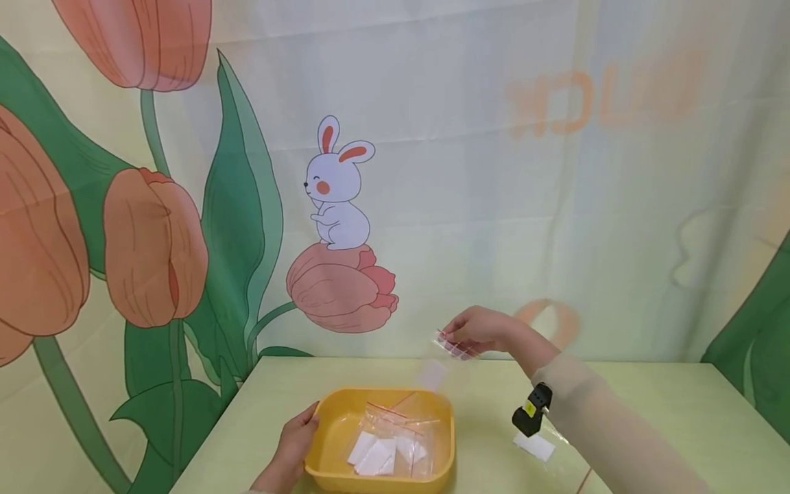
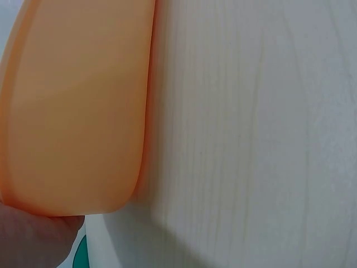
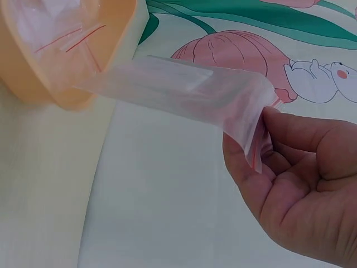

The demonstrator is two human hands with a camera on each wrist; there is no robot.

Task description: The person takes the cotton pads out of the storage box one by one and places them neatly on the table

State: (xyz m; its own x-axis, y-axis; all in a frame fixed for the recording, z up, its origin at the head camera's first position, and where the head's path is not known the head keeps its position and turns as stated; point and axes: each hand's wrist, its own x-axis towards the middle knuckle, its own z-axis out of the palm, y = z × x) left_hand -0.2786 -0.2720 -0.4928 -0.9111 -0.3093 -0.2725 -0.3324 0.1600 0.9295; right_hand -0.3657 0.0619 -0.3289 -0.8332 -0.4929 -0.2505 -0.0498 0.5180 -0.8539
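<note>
My right hand (image 1: 480,329) pinches a clear zip bag (image 3: 184,92) by its red-lined top, above and right of the yellow basin (image 1: 449,439). A white piece shows inside the hanging bag, which slants toward the basin in the right wrist view. With my left hand (image 1: 296,439) I grip the basin's left rim; in the left wrist view only part of that hand shows, at the basin's corner. Several clear zip bags (image 1: 422,429) with red seal lines and white pieces lie heaped in the basin.
Another clear bag with a white piece (image 1: 535,446) lies on the table (image 1: 666,405), right of the basin and partly hidden by my right forearm. A black wrist camera (image 1: 532,409) sits on that sleeve. Behind the table hangs a printed cloth (image 1: 432,206) with tulips and a rabbit.
</note>
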